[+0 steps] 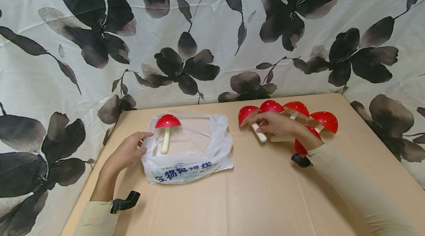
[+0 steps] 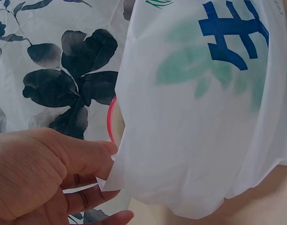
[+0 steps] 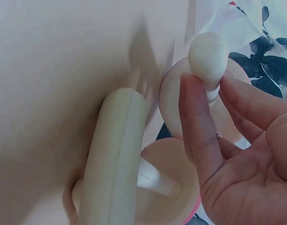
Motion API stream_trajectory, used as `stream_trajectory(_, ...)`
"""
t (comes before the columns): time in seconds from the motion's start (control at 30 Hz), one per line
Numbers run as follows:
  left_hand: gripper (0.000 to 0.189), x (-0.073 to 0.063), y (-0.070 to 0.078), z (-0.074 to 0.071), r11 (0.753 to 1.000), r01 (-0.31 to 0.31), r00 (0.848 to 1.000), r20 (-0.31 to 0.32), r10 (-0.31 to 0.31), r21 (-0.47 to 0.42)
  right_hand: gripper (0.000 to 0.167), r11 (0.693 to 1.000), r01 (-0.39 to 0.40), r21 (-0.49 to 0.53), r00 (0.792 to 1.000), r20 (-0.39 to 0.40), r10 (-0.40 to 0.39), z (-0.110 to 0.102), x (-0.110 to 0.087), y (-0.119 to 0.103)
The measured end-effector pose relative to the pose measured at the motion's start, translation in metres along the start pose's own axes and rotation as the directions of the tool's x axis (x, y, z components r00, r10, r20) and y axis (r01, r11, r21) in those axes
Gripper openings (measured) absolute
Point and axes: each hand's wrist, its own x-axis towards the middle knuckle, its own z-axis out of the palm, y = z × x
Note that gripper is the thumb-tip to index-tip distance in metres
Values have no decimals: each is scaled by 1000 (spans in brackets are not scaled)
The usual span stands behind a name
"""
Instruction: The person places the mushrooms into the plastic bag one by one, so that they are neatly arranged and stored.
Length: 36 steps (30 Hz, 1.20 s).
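Left hand [image 1: 128, 151], forearm angled inward, pinches the white printed plastic bag [image 1: 189, 171] to its right. Right hand [image 1: 277, 124], extended forward, pinches a glossy red-domed, cream-stemmed mushroom [image 1: 248, 115] by the stem; similar mushrooms [image 1: 298, 107] lie beside and beyond it.

On the left we count one mushroom [image 1: 168, 121], and on the right five mushrooms [image 1: 296, 107], six in all. We see one plastic bag [image 1: 186, 173], one table [image 1: 262, 199], one flowered cloth [image 1: 232, 29], one left hand [image 1: 128, 150], one right hand [image 1: 278, 123], two sleeves [image 1: 352, 180] and two black wrist cameras [image 1: 127, 202].
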Motion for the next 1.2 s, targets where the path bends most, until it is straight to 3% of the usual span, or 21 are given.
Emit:
stream_trajectory(0.2, 45, 0, 0, 1, 1000, -7, 1000, -1, 7, -4, 41, 1000, 17, 13, 999, -28, -16, -1, -1, 1)
stream_trajectory(0.6, 45, 2, 0, 1, 1000, -16, 1000, 1, 16, -5, 40, 984, 65, 167, 995, -83, -51, -8, 1, -3)
stream_trajectory(1.2, 45, 2, 0, -1, 1000, -27, 1000, -2, 27, -10, 36, 969, 128, 214, 986, -132, -101, -11, 10, -24)
